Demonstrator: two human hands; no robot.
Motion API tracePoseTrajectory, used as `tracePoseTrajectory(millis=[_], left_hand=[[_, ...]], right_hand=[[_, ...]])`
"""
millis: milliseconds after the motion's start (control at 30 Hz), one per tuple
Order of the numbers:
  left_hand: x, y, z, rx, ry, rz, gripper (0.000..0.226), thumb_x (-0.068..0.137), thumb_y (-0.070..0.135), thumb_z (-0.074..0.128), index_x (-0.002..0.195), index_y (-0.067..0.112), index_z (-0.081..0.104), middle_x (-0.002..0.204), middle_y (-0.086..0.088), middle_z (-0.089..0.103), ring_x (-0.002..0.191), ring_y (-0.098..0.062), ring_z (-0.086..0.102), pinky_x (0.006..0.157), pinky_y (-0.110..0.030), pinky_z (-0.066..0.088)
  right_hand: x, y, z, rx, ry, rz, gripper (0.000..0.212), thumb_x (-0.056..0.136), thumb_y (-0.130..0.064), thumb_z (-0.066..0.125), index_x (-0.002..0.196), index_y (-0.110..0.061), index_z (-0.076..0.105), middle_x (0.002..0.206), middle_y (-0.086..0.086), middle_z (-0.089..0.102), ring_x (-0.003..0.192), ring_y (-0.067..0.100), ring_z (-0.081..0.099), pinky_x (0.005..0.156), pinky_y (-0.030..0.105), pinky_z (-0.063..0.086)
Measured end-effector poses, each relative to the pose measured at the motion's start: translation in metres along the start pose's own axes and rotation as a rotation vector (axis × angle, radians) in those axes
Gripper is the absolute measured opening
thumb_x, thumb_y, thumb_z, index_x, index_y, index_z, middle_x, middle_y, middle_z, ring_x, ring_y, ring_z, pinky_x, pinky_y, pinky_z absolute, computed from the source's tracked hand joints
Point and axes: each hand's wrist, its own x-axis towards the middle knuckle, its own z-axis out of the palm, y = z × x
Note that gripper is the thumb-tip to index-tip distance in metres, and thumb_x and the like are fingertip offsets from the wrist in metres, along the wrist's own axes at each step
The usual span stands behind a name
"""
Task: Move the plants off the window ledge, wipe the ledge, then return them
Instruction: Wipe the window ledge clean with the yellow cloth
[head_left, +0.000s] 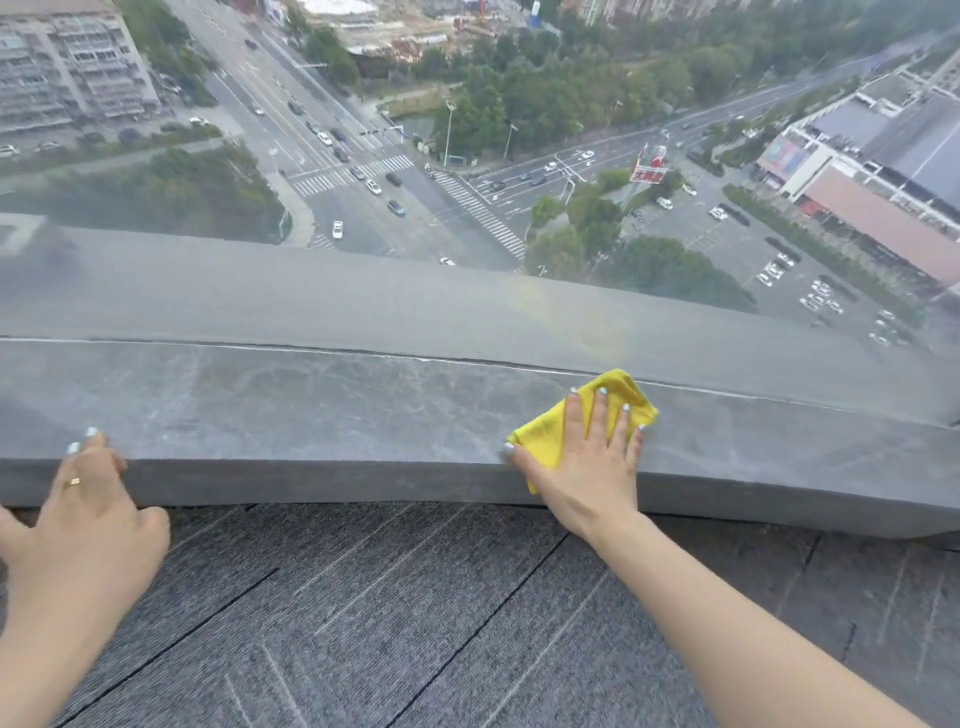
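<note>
I see grey carpet tiles (415, 623) on the floor at the bottom. Through the window glass (467, 130), far below: road intersection (374, 182) with cars and zebra crossings, trees (571, 88), apartment block (67, 62) top left, parking lot (810, 291) right.

There is a single view, taken from a wide-angle camera worn on the person's head, looking forward and steeply down. It sits close above the grey stone window ledge (322, 410), which runs across the middle of the picture from left to right and bows at the edges (the lens bends straight lines). Beyond the ledge the view passes through the large glass window pane (467, 156) to streets and buildings far below. The near bottom of the picture takes in the grey striped carpet floor (415, 623), with both forearms reaching in from the lower corners.
</note>
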Motion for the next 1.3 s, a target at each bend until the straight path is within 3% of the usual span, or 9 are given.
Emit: tracePoseTrajectory(millis=[33, 100, 200, 367, 467, 600, 800, 1067, 1300], left_hand=[[-0.019, 0.030, -0.031, 0.040, -0.016, -0.072, 0.073, 0.073, 0.001, 0.048, 0.134, 0.028, 0.020, 0.118, -0.030, 0.051, 0.093, -0.051, 0.057, 0.076, -0.076, 0.040], [-0.038, 0.068, -0.064, 0.124, 0.038, -0.083, 0.056, 0.077, 0.000, 0.048, 0.128, 0.012, 0.027, 0.140, -0.014, 0.042, 0.124, -0.035, 0.047, 0.107, -0.067, 0.008], [-0.044, 0.063, -0.067, 0.109, 0.042, -0.058, 0.053, 0.077, 0.001, 0.047, 0.127, 0.007, 0.029, 0.142, -0.002, 0.039, 0.136, -0.022, 0.034, 0.111, -0.052, -0.014], [-0.041, 0.036, -0.086, 0.035, 0.110, -0.138, 0.058, 0.077, 0.000, 0.046, 0.131, 0.005, 0.026, 0.135, -0.003, 0.041, 0.134, -0.020, 0.035, 0.111, -0.047, -0.016], [-0.033, 0.020, -0.097, 0.016, 0.104, -0.181, 0.061, 0.078, 0.001, 0.045, 0.135, 0.005, 0.024, 0.135, -0.001, 0.040, 0.125, -0.018, 0.043, 0.111, -0.051, -0.013], [-0.025, 0.015, -0.099, 0.063, 0.109, -0.144, 0.052, 0.077, -0.004, 0.045, 0.127, 0.001, 0.032, 0.144, -0.006, 0.037, 0.141, -0.015, 0.024, 0.112, -0.055, -0.007], [-0.025, 0.017, -0.097, 0.043, 0.147, -0.139, 0.058, 0.075, -0.006, 0.045, 0.131, 0.001, 0.031, 0.140, -0.011, 0.043, 0.136, -0.020, 0.034, 0.112, -0.054, -0.007], [-0.026, 0.017, -0.105, 0.060, 0.111, -0.098, 0.052, 0.078, -0.004, 0.044, 0.121, 0.012, 0.019, 0.139, -0.012, 0.044, 0.135, -0.020, 0.036, 0.110, -0.061, -0.001], [-0.030, 0.029, -0.116, 0.159, -0.029, -0.192, 0.047, 0.081, 0.001, 0.040, 0.126, 0.006, 0.026, 0.143, -0.006, 0.036, 0.138, -0.016, 0.027, 0.111, -0.057, -0.009]], right_hand=[[-0.005, -0.017, 0.004, 0.000, 0.003, -0.058, 0.116, 0.053, -0.084, 0.003, 0.150, -0.021, -0.006, 0.158, 0.012, -0.017, 0.144, 0.036, -0.018, 0.114, 0.049, -0.015], [-0.015, -0.056, 0.014, 0.003, 0.009, -0.171, 0.114, 0.055, -0.082, 0.003, 0.150, -0.021, -0.007, 0.158, 0.012, -0.018, 0.144, 0.037, -0.019, 0.114, 0.048, -0.015], [-0.026, -0.122, 0.025, 0.007, -0.007, -0.346, 0.108, 0.062, -0.080, 0.008, 0.150, -0.019, -0.007, 0.158, 0.013, -0.017, 0.144, 0.037, -0.019, 0.114, 0.048, -0.015], [-0.035, -0.216, 0.040, -0.007, -0.041, -0.605, 0.093, 0.084, -0.067, 0.036, 0.150, -0.017, -0.005, 0.157, 0.016, -0.017, 0.143, 0.038, -0.020, 0.116, 0.048, -0.015], [-0.034, -0.258, 0.044, -0.036, -0.023, -0.691, 0.093, 0.084, -0.065, 0.038, 0.150, -0.016, -0.005, 0.158, 0.016, -0.015, 0.144, 0.038, -0.018, 0.116, 0.047, -0.016], [-0.035, -0.300, 0.049, -0.065, -0.027, -0.757, 0.097, 0.082, -0.067, 0.041, 0.150, -0.015, -0.004, 0.158, 0.017, -0.012, 0.144, 0.039, -0.015, 0.116, 0.048, -0.014], [-0.038, -0.345, 0.059, -0.095, -0.010, -0.838, 0.099, 0.080, -0.060, 0.051, 0.150, -0.014, -0.002, 0.158, 0.017, -0.011, 0.144, 0.040, -0.013, 0.115, 0.049, -0.013], [-0.035, -0.331, 0.058, -0.096, 0.025, -0.903, 0.096, 0.081, -0.058, 0.054, 0.150, -0.018, 0.000, 0.160, 0.011, -0.008, 0.146, 0.036, -0.009, 0.115, 0.046, -0.014], [-0.003, -0.189, 0.028, -0.200, 0.007, -0.786, 0.100, 0.072, -0.072, 0.045, 0.149, -0.030, -0.003, 0.160, 0.000, -0.010, 0.147, 0.027, -0.010, 0.115, 0.043, -0.015]])
